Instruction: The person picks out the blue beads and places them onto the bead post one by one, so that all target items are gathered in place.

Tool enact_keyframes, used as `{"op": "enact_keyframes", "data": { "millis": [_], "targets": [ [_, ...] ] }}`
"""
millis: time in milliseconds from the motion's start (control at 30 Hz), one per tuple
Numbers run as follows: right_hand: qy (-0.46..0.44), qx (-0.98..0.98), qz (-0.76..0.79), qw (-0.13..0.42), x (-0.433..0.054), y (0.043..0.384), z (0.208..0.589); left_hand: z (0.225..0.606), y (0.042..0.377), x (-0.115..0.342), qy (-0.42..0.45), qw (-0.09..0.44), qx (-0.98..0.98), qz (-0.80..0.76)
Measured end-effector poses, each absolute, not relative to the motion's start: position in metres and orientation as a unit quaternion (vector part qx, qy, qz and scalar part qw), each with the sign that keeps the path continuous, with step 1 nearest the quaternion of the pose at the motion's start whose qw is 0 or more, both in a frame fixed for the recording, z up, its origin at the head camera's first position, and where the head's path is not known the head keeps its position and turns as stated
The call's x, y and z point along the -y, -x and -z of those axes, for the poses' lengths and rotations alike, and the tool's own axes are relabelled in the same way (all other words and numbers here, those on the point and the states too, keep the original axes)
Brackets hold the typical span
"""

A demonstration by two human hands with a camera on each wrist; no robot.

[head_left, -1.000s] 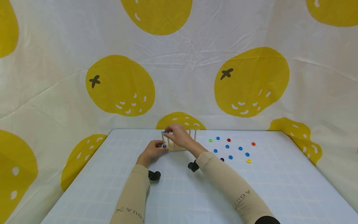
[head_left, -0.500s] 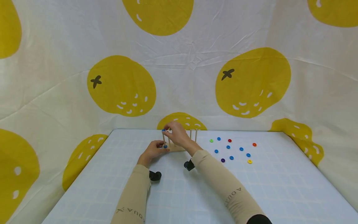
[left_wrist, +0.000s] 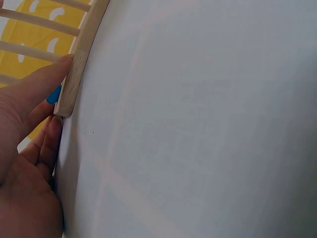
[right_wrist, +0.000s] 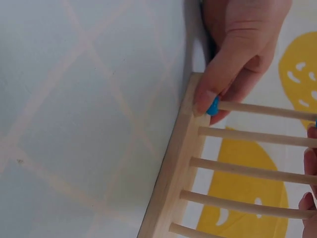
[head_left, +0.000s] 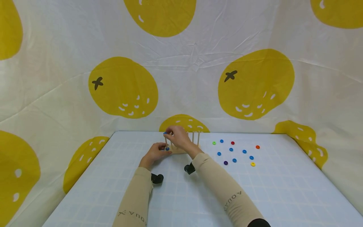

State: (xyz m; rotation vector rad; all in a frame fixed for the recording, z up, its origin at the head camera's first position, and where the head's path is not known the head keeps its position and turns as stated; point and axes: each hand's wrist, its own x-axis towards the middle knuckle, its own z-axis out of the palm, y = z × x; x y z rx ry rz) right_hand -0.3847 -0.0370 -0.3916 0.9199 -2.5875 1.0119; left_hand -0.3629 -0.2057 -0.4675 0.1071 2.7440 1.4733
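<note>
A wooden rack with a row of upright pegs stands at the far middle of the table. My left hand holds the left end of its base, thumb on the front face and fingers behind. One blue ring sits at the bottom of the leftmost peg, beside that thumb. At the top of the same peg my right hand pinches another blue ring between thumb and fingertips. This hand hides part of the other pegs in the head view.
Right of the rack lie several loose rings: blue, green, red, orange, purple and yellow. A patterned cloth hangs behind the table.
My right hand and forearm have shifted slightly left, bringing the pinched blue ring to the leftmost peg's top. The left hand keeps its hold on the base.
</note>
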Motion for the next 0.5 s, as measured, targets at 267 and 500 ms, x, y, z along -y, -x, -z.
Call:
{"op": "enact_keyframes", "data": {
  "millis": [267, 500],
  "targets": [
    [-0.311, 0.883, -0.332, 0.116, 0.0385, 0.3837, 0.3949, 0.4679, 0.3636, 0.2067, -0.035, 0.014, -0.88, -0.474],
    [-0.303, 0.891, -0.321, 0.104, 0.0394, 0.3828, 0.3987, 0.4684, 0.3632, 0.2061, -0.033, 0.014, -0.881, -0.473]
  ]
}}
